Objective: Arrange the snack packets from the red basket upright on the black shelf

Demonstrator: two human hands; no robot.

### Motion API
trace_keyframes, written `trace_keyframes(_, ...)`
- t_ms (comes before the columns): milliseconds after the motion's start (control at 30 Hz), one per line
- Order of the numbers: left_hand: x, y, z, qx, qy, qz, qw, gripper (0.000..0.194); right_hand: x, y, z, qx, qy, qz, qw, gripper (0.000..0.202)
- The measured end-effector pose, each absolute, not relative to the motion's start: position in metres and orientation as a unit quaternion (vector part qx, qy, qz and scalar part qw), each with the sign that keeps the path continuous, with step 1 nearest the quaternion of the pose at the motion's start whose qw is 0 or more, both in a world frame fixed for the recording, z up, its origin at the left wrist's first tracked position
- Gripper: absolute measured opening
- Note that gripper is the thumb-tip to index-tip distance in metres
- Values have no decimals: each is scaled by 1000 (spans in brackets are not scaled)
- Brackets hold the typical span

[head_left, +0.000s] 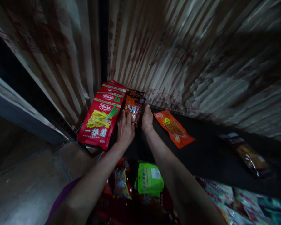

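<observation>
- Orange-and-black snack packet [134,105]: lies on the black shelf [201,150], printed face up, between the hands, beside the overlapping red snack packets [100,120].
- Orientation: long axis runs away from the person; top end points at the pleated cloth [168,50], lettering upright from the person's side. A similar packet shows partly behind it.
- Left hand [125,128]: fingers extended onto the packet's lower left; whether it grips cannot be told.
- Right hand [147,119]: open, fingers straight, along the packet's right edge; contact cannot be confirmed.
- Shelf, rightward: flat orange packet [174,128], then dark packet [249,156], well apart.
- Below: green pouch [151,178], other packets.
- Room: dim; tiled floor [25,187] at left.
</observation>
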State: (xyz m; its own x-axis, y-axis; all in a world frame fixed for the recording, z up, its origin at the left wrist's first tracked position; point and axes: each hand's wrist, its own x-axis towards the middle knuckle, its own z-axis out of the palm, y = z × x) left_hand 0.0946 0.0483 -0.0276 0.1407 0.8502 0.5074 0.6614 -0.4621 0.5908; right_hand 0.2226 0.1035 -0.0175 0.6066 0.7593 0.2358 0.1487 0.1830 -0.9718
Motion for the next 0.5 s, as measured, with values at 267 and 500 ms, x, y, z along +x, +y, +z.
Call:
trace_keyframes(267, 90, 16, -13, 772, 399, 480, 122, 42, 187, 9, 8, -649, -460, 91, 599, 46)
trace_keyframes(500, 54, -73, -14, 828, 277, 440, 211, 35, 137, -91, 22, -607, -513, 127, 594, 36)
